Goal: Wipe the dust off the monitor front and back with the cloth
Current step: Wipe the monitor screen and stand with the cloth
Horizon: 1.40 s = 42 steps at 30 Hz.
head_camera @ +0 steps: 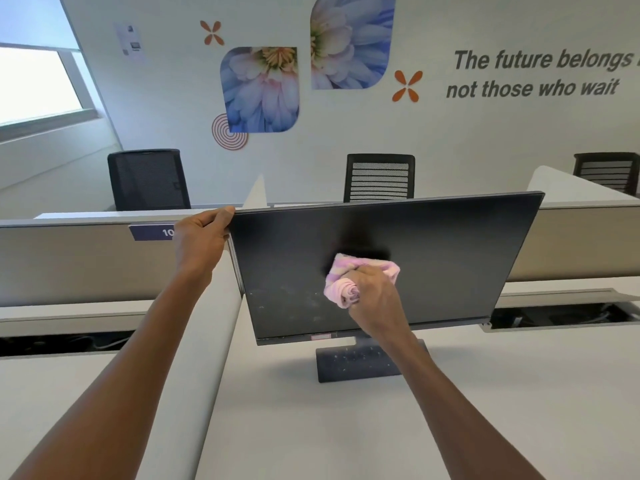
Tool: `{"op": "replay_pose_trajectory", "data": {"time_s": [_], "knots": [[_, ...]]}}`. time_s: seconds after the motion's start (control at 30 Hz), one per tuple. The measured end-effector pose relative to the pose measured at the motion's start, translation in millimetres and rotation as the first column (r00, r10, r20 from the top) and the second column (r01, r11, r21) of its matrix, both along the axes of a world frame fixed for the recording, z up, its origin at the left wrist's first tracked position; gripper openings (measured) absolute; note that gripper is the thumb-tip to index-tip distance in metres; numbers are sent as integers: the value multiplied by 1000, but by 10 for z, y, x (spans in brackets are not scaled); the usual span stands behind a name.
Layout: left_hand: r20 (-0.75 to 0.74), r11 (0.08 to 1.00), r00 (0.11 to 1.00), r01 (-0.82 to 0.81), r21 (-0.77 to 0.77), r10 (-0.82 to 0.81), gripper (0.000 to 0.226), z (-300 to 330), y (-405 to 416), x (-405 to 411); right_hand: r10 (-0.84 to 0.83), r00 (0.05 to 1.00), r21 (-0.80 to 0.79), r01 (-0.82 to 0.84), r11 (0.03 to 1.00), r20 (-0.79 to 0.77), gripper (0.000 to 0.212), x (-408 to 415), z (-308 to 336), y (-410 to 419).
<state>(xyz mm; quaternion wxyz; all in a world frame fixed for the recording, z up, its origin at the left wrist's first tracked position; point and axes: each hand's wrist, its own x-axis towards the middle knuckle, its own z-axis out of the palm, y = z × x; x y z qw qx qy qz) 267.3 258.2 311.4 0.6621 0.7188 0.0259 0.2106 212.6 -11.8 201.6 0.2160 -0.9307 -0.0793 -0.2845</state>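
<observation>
Head view: left hand (202,237) grips monitor (450,258) corner at 10 o'clock, bracing the likely tippy, fragile panel; right hand (372,296) clutches soft bunched cloth (341,287) mid-screen.

You're looking down on a pale grey bench (311,427) that fills the lower half of the view. At about twelve o'clock on it sits the monitor's flat, dark rectangular stand base (349,363), speckled with pale dust and resting flat on the surface. A raised pale divider strip (214,341) runs from six toward eleven o'clock, splitting your bench from the neighbouring one at nine. Open cable slots (561,315) lie along the far edge at two and at nine o'clock.
</observation>
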Motion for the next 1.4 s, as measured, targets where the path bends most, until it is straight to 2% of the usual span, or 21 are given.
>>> {"op": "replay_pose_trajectory", "data": {"time_s": [0.1, 0.17, 0.27, 0.33, 0.37, 0.47, 0.57, 0.6, 0.7, 0.8, 0.83, 0.9, 1.0, 1.17, 1.3, 1.4], "knots": [[-3, 1000, 1000, 11, 0, -11, 29, 3, 27, -12, 48, 998, -4, -48, 999, 51, 13, -79, -153, 116], [-3, 1000, 1000, 20, 4, -20, 27, 10, 38, -20, -30, 998, -62, 33, 998, 52, 24, -102, -251, 68], [-3, 1000, 1000, 23, 17, -23, 23, 25, 40, -16, -120, 992, -86, 123, 989, 33, 25, -16, -229, 40], [-6, 999, 1000, 13, 30, -13, 10, 17, 39, -1, -64, 997, 36, 62, 997, 45, 19, 3, -97, 149], [-4, 999, 1000, 7, 38, -7, 13, 6, 44, 5, -24, 998, 74, 19, 997, 65, 19, 7, -38, 231], [-8, 999, 1000, -1, 51, 2, 21, -12, 44, 0, 61, 998, 42, -62, 997, 34, 22, 17, -68, 437], [-5, 999, 1000, -1, 51, 1, 16, -5, 49, 6, -3, 1000, -85, 1, 996, -20, 17, 8, -328, 468], [-4, 999, 1000, -5, 52, 5, 11, 5, 43, 0, -35, 999, -78, 33, 996, -18, 19, -7, -380, 446], [7, 998, 1000, -8, 57, 8, 20, 11, 26, -3, -59, 994, 50, 55, 997, 88, 30, -30, -302, 405], [-6, 997, 999, -31, 76, 31, 24, 0, 26, 7, 12, 994, 97, -23, 995, 110, 17, -6, -84, 503], [-11, 997, 999, -35, 75, 36, 30, -3, 27, 8, 38, 995, 103, -48, 994, 89, 25, 0, -30, 586], [-15, 995, 999, -48, 85, 49, 35, -10, 30, 9, 87, 996, 69, -89, 994, 30, 34, -1, -43, 727], [-16, 995, 999, -48, 86, 50, 33, 7, 35, -1, 105, 994, -11, -105, 994, -15, 31, -11, -256, 776], [-16, 996, 999, -39, 80, 41, 29, 24, 32, 19, 23, 999, 48, -25, 999, 28, 30, -8, -214, 709], [-15, 996, 999, -46, 76, 47, 28, -14, 24, 28, 134, 991, 27, -134, 991, 16, 42, -3, -41, 974], [-13, 998, 999, -34, 52, 34, 29, -17, 37, 20, 169, 985, -73, -172, 982, -45, 38, -18, -178, 1098]]}}
